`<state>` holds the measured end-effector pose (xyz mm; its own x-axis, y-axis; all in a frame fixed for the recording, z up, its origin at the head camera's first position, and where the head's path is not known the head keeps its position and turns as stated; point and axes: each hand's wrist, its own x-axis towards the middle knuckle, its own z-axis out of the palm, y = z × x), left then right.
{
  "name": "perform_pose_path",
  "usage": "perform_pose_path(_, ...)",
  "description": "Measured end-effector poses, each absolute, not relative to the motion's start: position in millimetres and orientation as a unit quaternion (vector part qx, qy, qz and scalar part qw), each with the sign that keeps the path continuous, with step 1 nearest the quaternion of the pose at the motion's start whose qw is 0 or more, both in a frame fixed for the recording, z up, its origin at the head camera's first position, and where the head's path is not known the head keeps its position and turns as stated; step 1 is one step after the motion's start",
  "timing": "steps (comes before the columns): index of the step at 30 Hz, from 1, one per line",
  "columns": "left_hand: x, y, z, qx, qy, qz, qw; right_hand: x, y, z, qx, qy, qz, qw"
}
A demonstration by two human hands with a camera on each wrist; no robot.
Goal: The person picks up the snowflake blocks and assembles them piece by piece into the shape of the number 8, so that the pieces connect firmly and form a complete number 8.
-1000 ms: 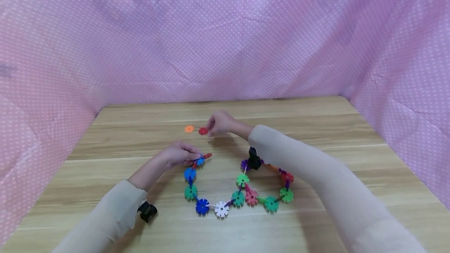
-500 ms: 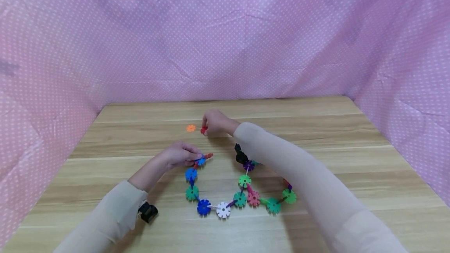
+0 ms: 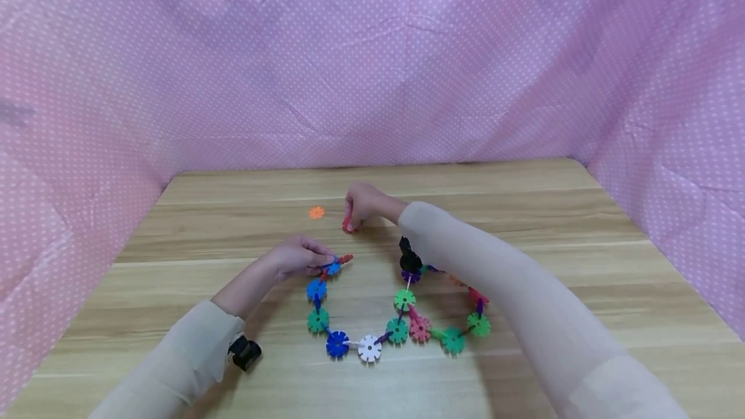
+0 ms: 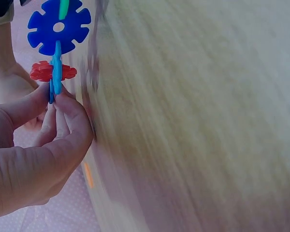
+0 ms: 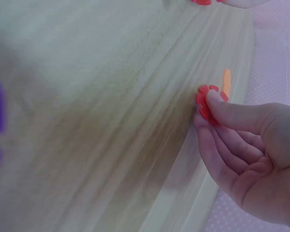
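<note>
My left hand (image 3: 298, 255) pinches a blue notched disc (image 3: 334, 268) at the upper left end of a chain of interlocking snowflake discs. A red disc (image 3: 346, 259) juts out past it to the right. In the left wrist view, thumb and fingertips grip the edge of a blue disc (image 4: 51, 92), with a darker blue disc (image 4: 43, 30) linked behind. My right hand (image 3: 363, 203) holds a loose red disc (image 5: 204, 102) between thumb and fingers, farther back over the table. The chain runs on through a white disc (image 3: 369, 348) to a closed ring at the right.
An orange disc (image 3: 317, 213) lies alone on the wooden table (image 3: 233, 212), left of the right hand. The right sleeve (image 3: 495, 257) covers part of the ring. A pink dotted cloth (image 3: 372, 70) hangs around the table's back and sides.
My right hand reached the red disc beside the orange one and took hold of it, then drew it slightly right and nearer. The left hand stays in place on the chain.
</note>
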<state>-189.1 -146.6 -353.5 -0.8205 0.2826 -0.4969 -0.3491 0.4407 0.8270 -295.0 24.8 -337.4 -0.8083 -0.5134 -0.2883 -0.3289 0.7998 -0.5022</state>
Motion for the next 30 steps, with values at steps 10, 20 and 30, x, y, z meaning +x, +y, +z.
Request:
perform_pose_path(10, -188.3, -144.8, -350.1, -0.032, 0.795, 0.526, 0.300, -267.9, 50.3, -333.5, -0.188, 0.889, -0.297, 0.295)
perform_pose_path(20, -187.6, -145.3, -352.8, -0.024, 0.798, 0.525, 0.295, -233.6, 66.1, -332.4, -0.163, 0.862, -0.387, 0.283)
perform_pose_path(30, -184.6, -143.2, -350.8, -0.026, 0.801, 0.522, 0.292, -216.1, 70.9, -345.4, -0.102, 0.815, -0.499, 0.276)
